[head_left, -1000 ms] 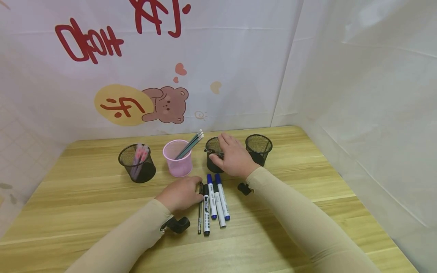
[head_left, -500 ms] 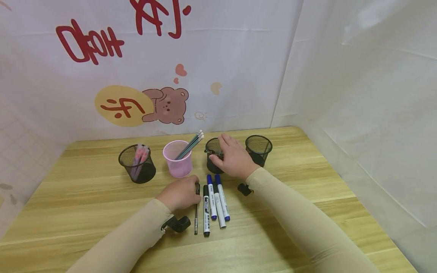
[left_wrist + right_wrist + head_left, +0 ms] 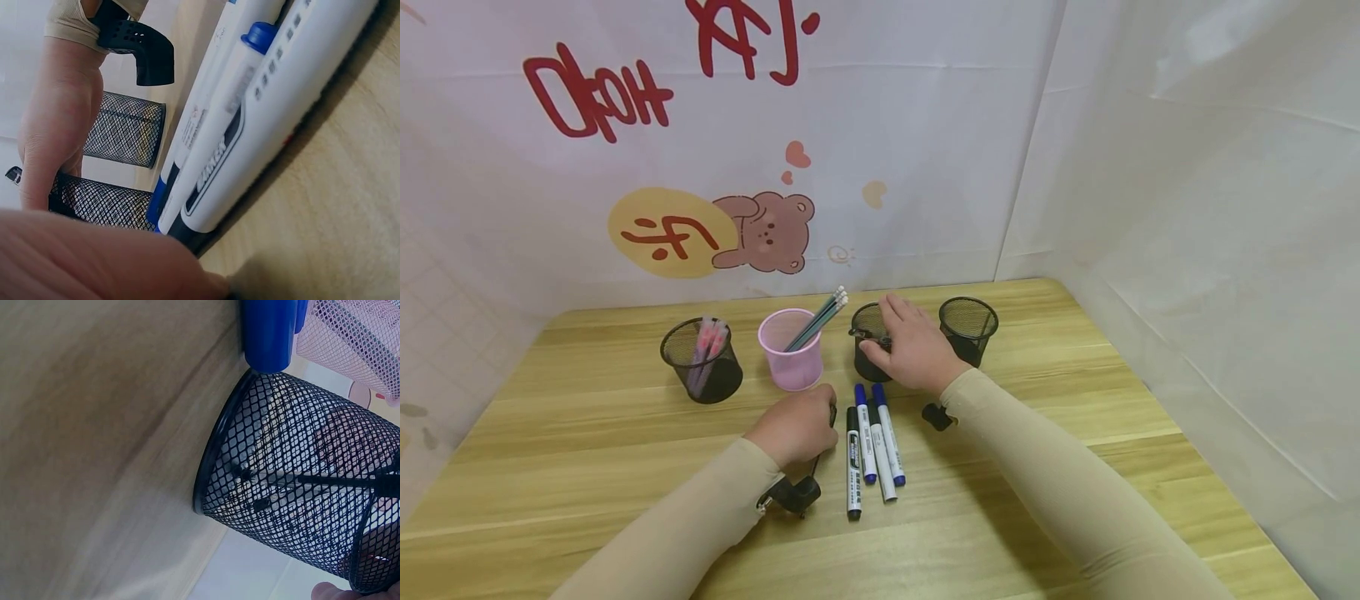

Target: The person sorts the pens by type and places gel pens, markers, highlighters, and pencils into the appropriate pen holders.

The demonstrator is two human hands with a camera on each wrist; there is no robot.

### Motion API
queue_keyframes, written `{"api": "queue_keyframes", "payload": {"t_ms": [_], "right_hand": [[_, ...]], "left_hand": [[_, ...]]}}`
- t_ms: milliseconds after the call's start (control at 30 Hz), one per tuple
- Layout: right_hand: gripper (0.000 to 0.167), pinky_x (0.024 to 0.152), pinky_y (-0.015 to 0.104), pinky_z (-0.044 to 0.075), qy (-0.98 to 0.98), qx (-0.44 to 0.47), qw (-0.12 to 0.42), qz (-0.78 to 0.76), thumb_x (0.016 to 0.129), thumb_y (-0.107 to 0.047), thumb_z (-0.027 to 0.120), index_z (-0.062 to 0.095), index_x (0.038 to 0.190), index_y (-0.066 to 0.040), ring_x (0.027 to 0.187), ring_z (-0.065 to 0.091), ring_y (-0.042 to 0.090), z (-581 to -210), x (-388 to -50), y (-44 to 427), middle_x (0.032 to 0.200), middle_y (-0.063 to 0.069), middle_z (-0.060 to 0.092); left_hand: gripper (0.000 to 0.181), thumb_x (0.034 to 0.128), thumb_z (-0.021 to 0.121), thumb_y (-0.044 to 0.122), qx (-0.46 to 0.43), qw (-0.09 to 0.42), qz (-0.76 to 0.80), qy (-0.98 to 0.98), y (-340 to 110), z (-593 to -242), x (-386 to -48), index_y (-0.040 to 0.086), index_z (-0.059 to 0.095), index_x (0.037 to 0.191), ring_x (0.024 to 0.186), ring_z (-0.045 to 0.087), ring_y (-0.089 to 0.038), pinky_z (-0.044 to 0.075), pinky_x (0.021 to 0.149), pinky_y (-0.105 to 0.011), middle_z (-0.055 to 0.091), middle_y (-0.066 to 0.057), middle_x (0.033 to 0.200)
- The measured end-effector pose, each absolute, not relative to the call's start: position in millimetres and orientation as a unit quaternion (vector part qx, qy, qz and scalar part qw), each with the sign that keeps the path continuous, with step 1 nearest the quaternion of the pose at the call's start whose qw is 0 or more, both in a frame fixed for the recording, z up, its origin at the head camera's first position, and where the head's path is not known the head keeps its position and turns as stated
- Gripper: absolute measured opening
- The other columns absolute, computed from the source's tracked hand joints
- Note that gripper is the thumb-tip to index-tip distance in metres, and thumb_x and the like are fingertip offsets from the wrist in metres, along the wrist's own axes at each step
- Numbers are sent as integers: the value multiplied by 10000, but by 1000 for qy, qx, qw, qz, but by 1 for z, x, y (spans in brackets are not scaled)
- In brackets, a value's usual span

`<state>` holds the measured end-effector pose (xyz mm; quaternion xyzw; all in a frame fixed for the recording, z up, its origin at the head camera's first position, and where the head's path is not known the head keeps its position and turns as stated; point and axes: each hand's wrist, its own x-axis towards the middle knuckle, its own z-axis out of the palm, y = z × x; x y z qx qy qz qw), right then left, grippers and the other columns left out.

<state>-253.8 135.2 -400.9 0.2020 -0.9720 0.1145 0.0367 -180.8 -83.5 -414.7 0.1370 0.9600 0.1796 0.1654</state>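
Note:
In the head view my left hand (image 3: 793, 427) pinches a slim black pen (image 3: 832, 414) just above the table, its lower end slanting toward my wrist. To its right several white markers (image 3: 853, 462) with blue or black caps lie side by side. My right hand (image 3: 917, 346) grips the upper part of a black mesh pen cup (image 3: 863, 367), thumb in front and fingers over the far side. Through the mesh cup (image 3: 269, 425) in the right wrist view, dark pens (image 3: 337, 481) show inside. The left wrist view has the markers (image 3: 244, 137) close up; the pinched pen is mostly hidden there.
A pink mesh cup (image 3: 795, 367) holds green pencils (image 3: 816, 321). Further left, a black mesh cup (image 3: 722, 379) holds pink-and-purple pens (image 3: 706, 350). Another black mesh cup (image 3: 967, 329) stands right of my right hand. A printed curtain (image 3: 910, 167) hangs behind the wooden table (image 3: 1037, 350).
My left hand has drawn the black pen leftward, away from the markers, and the pen's lower end has swung toward the wrist. My right hand has stayed on the mesh cup.

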Motion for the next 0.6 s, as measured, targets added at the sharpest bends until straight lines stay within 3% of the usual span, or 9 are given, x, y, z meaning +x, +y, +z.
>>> {"api": "queue_keyframes", "payload": {"t_ms": [267, 600], "right_hand": [[890, 1322, 546, 206, -972, 200, 36, 116, 1058, -652, 417, 224, 1669, -34, 1620, 234, 379, -401, -254, 135, 1755, 156, 207], [875, 1323, 537, 208, -973, 200, 34, 112, 1068, -636, 408, 218, 1668, -27, 1621, 232, 373, -399, -252, 134, 1755, 160, 204]], "left_hand": [[426, 877, 745, 145, 130, 159, 198, 958, -84, -415, -179, 73, 614, 1276, 834, 625, -224, 568, 828, -447, 687, -39, 968], [360, 952, 678, 201, 112, 128, 263, 950, -86, -405, -178, 127, 578, 1290, 742, 603, -216, 508, 687, -375, 642, -26, 871]]}}
